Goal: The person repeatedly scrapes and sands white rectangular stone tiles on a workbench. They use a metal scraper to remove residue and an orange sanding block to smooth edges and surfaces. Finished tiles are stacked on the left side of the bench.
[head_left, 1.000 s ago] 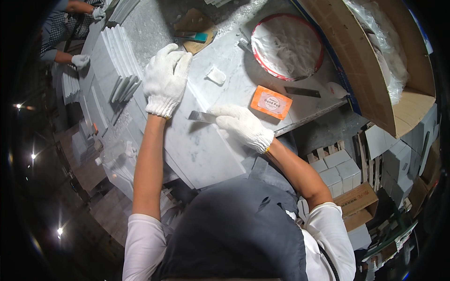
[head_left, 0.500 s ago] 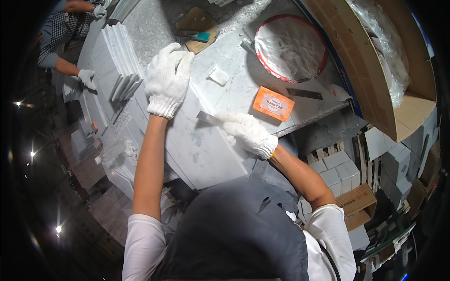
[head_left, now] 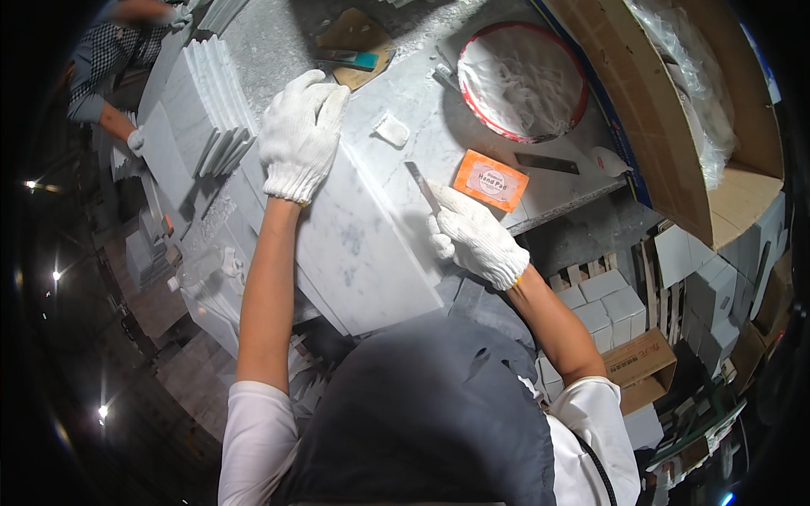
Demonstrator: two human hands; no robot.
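**Blade at the right edge of the marble slab**

My left hand (head_left: 301, 135), in a white knit glove, lies flat with the fingers spread wide on the far part of a white marble slab (head_left: 359, 244) that rests on the dusty workbench (head_left: 422, 160) in front of me. It grips nothing; the palm just presses on the stone.

My right hand (head_left: 472, 236), gloved the same way, is closed around a thin metal blade (head_left: 419, 181), a scraper or knife. The blade points away from me and its tip sits at the slab's right edge.

Just right of the blade lies an orange hand pad (head_left: 490, 180), and beyond that a dark flat metal strip (head_left: 547, 163). Farther off stands a round red-rimmed basin (head_left: 523, 80) with white material in it. A small white chunk (head_left: 391, 130) lies on the bench between my hands, on the far side. At the far edge rests a piece of brown cardboard (head_left: 359, 38) with a teal-handled tool (head_left: 350, 59) on it.

To the left of my left hand, marble tiles (head_left: 207, 126) stand stacked on edge. At the far left another person's gloved hand (head_left: 135, 139) touches more stone. To the right a large open cardboard box (head_left: 675, 126) holds clear plastic wrap.
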